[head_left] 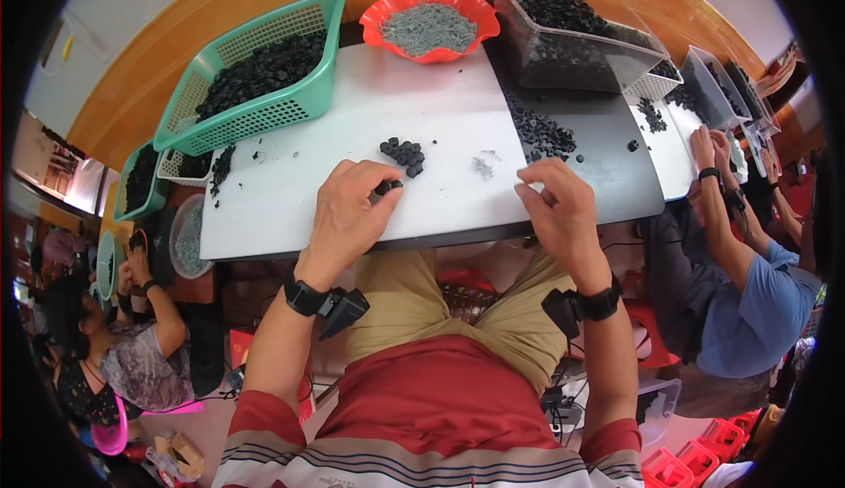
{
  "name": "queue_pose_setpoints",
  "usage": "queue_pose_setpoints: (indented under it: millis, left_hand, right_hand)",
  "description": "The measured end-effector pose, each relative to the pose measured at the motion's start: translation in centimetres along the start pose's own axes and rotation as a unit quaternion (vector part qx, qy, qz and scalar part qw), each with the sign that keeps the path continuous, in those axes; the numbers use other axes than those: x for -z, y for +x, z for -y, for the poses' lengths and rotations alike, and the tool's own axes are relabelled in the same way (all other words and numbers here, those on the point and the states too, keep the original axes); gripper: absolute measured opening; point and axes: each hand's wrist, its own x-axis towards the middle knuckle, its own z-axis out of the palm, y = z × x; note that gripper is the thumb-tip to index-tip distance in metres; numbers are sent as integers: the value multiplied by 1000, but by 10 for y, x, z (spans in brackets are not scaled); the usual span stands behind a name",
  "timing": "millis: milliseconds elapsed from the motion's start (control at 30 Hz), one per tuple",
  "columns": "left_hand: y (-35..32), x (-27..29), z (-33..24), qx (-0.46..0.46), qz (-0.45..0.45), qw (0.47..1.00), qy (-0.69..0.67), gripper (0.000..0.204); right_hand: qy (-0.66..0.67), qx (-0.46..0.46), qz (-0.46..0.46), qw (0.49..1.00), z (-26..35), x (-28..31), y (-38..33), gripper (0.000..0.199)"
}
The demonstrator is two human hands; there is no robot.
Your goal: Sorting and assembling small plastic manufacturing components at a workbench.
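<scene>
My left hand (348,211) is closed over a small black part (388,187), pinched between thumb and forefinger above the white work sheet (299,198). Just beyond it lies a little heap of black round parts (404,154). My right hand (565,206) hovers at the sheet's right edge with curled fingers. Its thumb and forefinger are slightly apart, and I see nothing between them. A few thin grey metal pins (483,168) lie between the hands. Loose black pieces (541,136) are spread on the dark table just past my right hand.
At the back stand a green basket (251,117) of black parts, a red scalloped bowl (482,23) of grey pins and a clear bin (581,70) of black pieces. People work on both sides; a blue-shirted person (757,303) sits at right.
</scene>
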Motion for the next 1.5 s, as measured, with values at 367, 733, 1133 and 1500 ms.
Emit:
queue_pose_setpoints:
  millis: [367,733,1133,1500]
  left_hand:
    - [-1,-7,-4,-48,-5,999,-21,15]
    - [-3,-10,1,-73,7,997,-31,17]
    - [-2,-12,3,-130,-13,991,5,19]
    - [-5,-11,-7,-152,-89,984,33,23]
  right_hand:
    - [-161,-17,105,981,-12,-17,48,26]
    - [-150,-4,129,980,-20,-21,49,18]
    - [-172,38,164,970,-18,-16,63,20]
    - [-148,-14,194,970,-13,-11,69,27]
